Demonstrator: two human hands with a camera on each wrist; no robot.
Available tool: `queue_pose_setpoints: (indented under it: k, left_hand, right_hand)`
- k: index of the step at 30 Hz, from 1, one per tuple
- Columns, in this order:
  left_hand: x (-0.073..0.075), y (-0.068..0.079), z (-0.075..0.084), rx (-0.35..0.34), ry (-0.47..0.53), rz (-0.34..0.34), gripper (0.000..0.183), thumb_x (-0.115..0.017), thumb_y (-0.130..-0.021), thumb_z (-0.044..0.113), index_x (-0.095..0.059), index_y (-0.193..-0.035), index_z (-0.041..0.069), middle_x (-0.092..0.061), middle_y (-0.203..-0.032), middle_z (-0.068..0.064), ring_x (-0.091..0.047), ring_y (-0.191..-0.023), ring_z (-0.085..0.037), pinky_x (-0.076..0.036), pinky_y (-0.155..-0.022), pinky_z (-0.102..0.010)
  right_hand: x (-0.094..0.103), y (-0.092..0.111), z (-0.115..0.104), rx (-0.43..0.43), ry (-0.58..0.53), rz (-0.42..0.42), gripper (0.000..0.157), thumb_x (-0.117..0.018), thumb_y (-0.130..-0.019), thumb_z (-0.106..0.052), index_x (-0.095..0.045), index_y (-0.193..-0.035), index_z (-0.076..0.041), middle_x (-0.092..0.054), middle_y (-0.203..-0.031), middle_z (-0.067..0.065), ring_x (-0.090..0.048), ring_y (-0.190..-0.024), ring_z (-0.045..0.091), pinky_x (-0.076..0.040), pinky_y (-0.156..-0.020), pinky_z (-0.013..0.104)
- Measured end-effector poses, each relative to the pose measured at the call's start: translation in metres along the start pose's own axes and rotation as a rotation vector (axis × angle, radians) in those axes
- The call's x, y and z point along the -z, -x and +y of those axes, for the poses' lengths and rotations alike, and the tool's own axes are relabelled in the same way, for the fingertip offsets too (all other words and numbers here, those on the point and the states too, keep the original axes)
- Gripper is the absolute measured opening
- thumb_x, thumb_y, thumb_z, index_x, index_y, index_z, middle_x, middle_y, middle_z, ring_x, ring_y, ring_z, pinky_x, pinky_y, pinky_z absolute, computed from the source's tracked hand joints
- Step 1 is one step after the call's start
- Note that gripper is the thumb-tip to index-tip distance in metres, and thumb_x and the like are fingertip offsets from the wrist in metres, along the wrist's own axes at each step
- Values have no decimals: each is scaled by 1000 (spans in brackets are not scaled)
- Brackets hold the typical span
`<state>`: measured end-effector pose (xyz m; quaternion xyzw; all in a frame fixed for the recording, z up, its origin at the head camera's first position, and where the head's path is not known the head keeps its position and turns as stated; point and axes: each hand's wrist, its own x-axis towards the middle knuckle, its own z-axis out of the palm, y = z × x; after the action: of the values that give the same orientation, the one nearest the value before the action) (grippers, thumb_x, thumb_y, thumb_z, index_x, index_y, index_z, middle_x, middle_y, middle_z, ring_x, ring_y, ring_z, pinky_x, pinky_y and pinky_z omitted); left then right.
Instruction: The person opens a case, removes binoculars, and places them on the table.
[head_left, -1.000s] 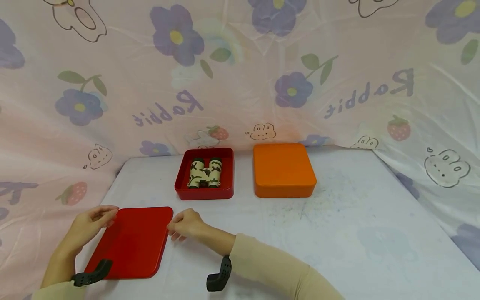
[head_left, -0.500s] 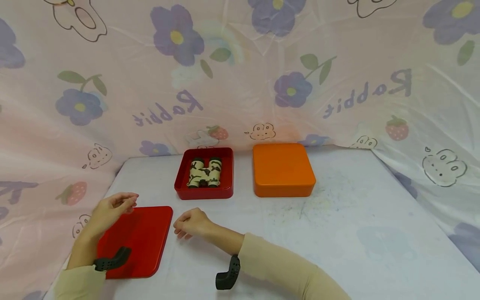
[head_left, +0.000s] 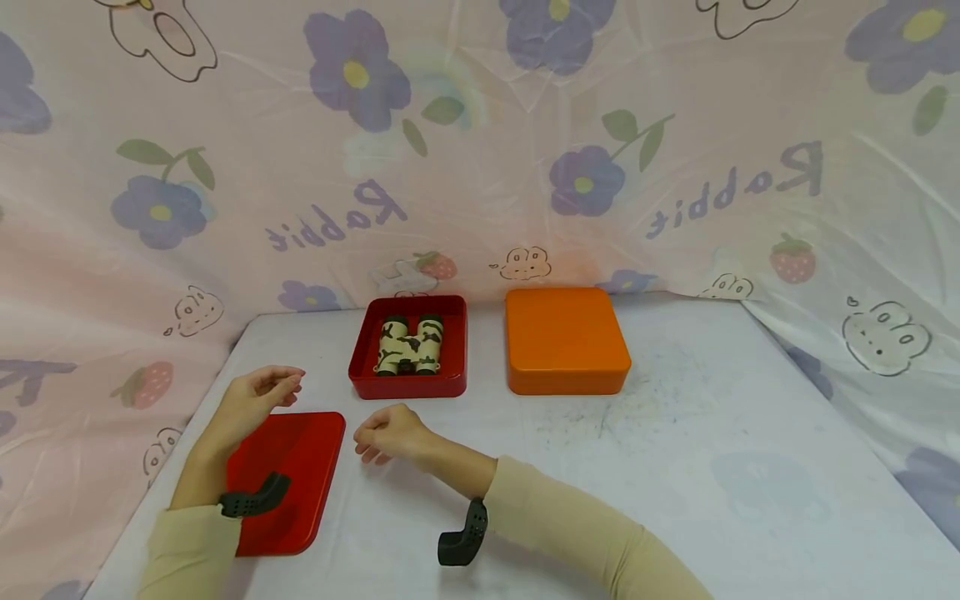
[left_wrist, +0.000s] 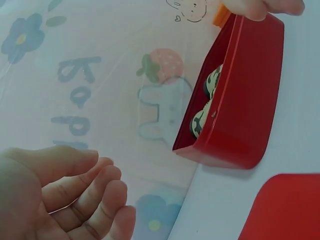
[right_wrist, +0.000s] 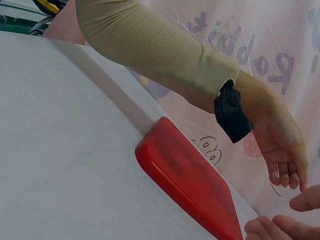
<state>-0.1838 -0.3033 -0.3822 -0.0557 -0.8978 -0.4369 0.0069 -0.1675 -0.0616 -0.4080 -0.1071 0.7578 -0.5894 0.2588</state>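
My left hand (head_left: 255,404) hovers over the far left part of a flat red lid (head_left: 300,467), its fingers loosely bent and holding nothing. To the right of the lid my right hand (head_left: 393,432) hangs with relaxed fingers, also holding nothing. Beyond both hands stands a red box (head_left: 456,385) without its cover, and camouflage-patterned binoculars (head_left: 408,346) lie inside it. In the left wrist view the near wall of the red box (left_wrist: 250,95) hides most of the binoculars (left_wrist: 202,120). My forearm and wrist strap cover the lid's left side in the head view.
An orange box (head_left: 567,342) sits right of the red box at the back of the white table (head_left: 712,467). A printed curtain (head_left: 480,150) hangs behind the table and along its sides. Black camera mounts (head_left: 463,537) are strapped to both wrists.
My left hand has left the lid's far left corner, moving right and forward. My right hand has drawn away from the lid's right edge, slightly right and forward. The lid and boxes stay put.
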Motion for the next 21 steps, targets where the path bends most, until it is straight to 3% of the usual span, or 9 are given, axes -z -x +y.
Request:
queue_pose_setpoints:
  k: [10,16,21]
  left_hand:
    - [-8,-11,10,-33,40,5,42,-54,-99,28,-58,-124,-5,-60,-83,31,-61,-77,5,-53,-74,-12]
    - [-17,-19,12,-86,102,45,38,-55,-98,21,-58,-121,-9,-60,-83,32,-63,-77,4,-54,-73,-11]
    - [-22,-23,18,-77,131,42,40,-56,-98,21,-57,-124,-9,-59,-85,33,-62,-80,8,-53,-75,-9]
  right_hand:
    - [11,-1,-10,29,-60,49,23,-62,-92,-11,-69,-103,8,-73,-98,25,-72,-83,30,-61,-75,32]
    - [25,-9,-14,34,-74,87,24,-60,-93,-12,-68,-104,8,-72,-101,27,-73,-88,32,-61,-78,32]
    - [40,-16,-17,40,-92,114,24,-58,-95,-13,-67,-106,6,-70,-108,28,-71,-95,35,-60,-82,32]
